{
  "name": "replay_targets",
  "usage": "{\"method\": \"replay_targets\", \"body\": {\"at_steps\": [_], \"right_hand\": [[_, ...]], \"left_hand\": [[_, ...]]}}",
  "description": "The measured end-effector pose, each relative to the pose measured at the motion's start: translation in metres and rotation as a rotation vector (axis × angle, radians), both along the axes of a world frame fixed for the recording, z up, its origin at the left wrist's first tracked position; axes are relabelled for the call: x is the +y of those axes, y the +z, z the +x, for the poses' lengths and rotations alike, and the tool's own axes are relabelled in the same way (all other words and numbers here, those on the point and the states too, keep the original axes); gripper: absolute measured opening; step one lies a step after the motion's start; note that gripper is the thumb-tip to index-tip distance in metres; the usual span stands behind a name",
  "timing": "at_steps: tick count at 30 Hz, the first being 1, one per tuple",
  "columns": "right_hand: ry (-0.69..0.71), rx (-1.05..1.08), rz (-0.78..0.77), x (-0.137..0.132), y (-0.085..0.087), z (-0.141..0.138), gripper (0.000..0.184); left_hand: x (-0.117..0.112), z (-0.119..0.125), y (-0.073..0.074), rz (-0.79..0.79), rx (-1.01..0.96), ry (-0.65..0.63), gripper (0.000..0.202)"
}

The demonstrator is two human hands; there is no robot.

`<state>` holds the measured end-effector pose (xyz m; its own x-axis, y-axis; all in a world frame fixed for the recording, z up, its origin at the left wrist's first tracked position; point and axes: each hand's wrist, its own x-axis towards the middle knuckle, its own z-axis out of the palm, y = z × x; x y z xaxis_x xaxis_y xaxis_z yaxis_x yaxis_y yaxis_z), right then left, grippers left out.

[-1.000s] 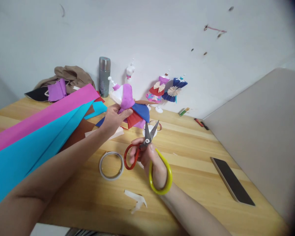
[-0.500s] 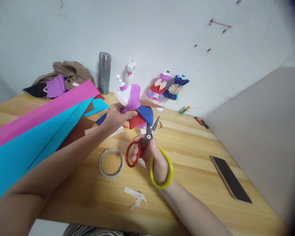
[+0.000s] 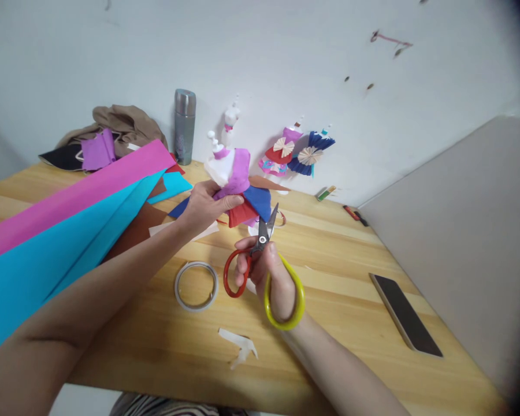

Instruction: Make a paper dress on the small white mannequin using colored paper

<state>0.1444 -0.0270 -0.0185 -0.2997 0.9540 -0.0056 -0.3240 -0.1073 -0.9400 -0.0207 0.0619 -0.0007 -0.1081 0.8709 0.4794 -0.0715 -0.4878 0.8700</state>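
Observation:
My left hand (image 3: 208, 203) grips a small white dress form (image 3: 219, 167) dressed in purple, red and blue paper, its thumb pressed on the waist. A blue paper piece (image 3: 259, 202) hangs from the skirt's right side over the red paper (image 3: 241, 214). In my right hand (image 3: 273, 274) are scissors (image 3: 263, 238) with one red and one yellow handle loop. Their blades are slightly parted and point up at the lower edge of the blue paper; whether they touch it I cannot tell.
A tape roll (image 3: 196, 286) and white scraps (image 3: 239, 345) lie before me. Pink and blue paper sheets (image 3: 78, 231) cover the left. Along the wall stand a thermos (image 3: 185, 127) and dressed forms (image 3: 311, 155). A phone (image 3: 406, 315) lies right.
The scissor blades have closed slightly, the red loop shifting a little right. The dress form stays in my left hand, almost unmoved.

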Motion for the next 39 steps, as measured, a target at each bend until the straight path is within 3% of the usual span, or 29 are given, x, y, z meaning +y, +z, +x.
{"method": "replay_targets", "body": {"at_steps": [20, 33, 39], "right_hand": [[-0.023, -0.122, 0.006, -0.001, 0.011, -0.003, 0.065], [-0.079, -0.162, 0.004, 0.000, -0.006, -0.005, 0.059], [-0.067, -0.082, -0.015, -0.002, 0.001, -0.007, 0.060]], "left_hand": [[-0.001, 0.000, 0.003, -0.027, -0.012, 0.020, 0.024], [-0.003, 0.002, 0.005, -0.025, -0.030, -0.004, 0.023], [0.000, 0.001, 0.001, -0.038, -0.046, -0.014, 0.025]]}}
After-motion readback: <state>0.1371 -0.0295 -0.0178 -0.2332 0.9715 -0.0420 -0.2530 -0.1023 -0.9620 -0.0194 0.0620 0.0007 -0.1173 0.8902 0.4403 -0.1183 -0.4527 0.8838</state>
